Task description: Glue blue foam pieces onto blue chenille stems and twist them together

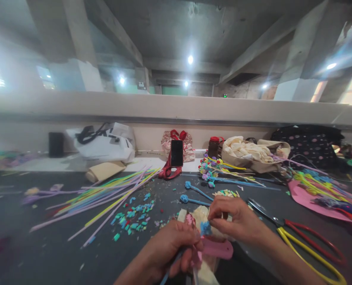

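Note:
My left hand (180,245) is closed low in the middle of the view, around a thin blue pipe cleaner stem (166,276). A pink object with a rounded end (219,249) lies by that hand; its full shape is hidden. My right hand (234,217) is in a pinch, fingertips on a fuzzy blue chenille piece (205,228) just beside the left hand. Whether a smaller bit sits between the fingertips is hidden. Beyond the hands lie two blue stems with knobbly blue heads (184,198). Small cut blue and green chenille pieces (134,219) are scattered left of them.
Long colored pipe cleaners (104,202) fan across the left. Scissors with red and yellow handles (286,227) lie right, near my right forearm. Behind are finished-looking colored stems (211,170), an upright phone (176,153), a cloth bag (253,154) and a white bag (107,144).

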A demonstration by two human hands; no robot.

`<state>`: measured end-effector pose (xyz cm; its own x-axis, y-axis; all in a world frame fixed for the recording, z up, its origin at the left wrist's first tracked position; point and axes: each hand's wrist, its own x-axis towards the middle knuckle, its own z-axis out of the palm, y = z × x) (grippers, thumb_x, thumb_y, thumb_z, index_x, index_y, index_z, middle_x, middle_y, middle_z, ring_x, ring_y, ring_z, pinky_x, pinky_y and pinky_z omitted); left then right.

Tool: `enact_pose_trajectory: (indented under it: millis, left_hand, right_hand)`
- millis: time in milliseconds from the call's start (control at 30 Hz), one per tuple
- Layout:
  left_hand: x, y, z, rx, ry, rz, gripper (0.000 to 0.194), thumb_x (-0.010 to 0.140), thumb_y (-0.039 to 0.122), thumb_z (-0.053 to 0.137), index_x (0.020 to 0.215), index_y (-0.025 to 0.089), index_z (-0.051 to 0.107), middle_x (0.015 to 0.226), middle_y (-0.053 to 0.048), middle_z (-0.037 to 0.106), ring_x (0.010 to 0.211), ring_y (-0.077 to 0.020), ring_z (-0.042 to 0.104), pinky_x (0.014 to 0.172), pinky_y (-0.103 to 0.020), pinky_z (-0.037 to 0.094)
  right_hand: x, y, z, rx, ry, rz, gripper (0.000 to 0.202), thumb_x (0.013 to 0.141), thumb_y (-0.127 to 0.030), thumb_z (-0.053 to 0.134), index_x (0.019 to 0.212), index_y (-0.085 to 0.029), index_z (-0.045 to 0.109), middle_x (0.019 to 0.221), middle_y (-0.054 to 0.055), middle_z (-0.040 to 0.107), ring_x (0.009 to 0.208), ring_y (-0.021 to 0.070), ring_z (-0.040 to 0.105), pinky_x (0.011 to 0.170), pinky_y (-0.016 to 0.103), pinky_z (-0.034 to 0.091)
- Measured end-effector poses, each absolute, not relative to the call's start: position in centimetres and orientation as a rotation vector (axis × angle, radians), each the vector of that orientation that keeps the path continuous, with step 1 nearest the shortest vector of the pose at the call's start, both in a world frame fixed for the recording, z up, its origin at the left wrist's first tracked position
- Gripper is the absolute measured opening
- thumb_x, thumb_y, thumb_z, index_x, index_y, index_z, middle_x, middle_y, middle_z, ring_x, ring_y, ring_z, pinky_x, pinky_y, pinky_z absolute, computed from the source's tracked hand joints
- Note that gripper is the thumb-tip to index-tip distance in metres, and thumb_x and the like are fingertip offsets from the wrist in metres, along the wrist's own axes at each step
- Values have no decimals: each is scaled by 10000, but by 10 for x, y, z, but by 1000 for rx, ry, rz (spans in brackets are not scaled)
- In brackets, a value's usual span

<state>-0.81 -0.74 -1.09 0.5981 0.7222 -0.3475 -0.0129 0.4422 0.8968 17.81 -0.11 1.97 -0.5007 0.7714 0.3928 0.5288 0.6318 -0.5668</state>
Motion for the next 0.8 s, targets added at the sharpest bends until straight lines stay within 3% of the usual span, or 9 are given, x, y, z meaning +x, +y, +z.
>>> enact_pose_trajectory:
  millis: [233,800]
  left_hand:
    - [-9,-7,-12,1077,883,493,246,675,201,443,530,88,608,261,37,432,156,-17,219,205,-146,93]
    - [-10,-6,-14,1110,872,463,244,653,196,433,507,93,599,272,46,409,160,-29,225,204,-166,95]
  right_hand:
    - [179,-2,18,-1030,-2280,576,104,679,-113,546,649,-151,637,656,-7,573,608,105,527,545,189,391]
    - [179,1,15,-1023,-2384,514,68,665,-108,586,658,-154,636,661,-12,571,632,101,536,588,184,385]
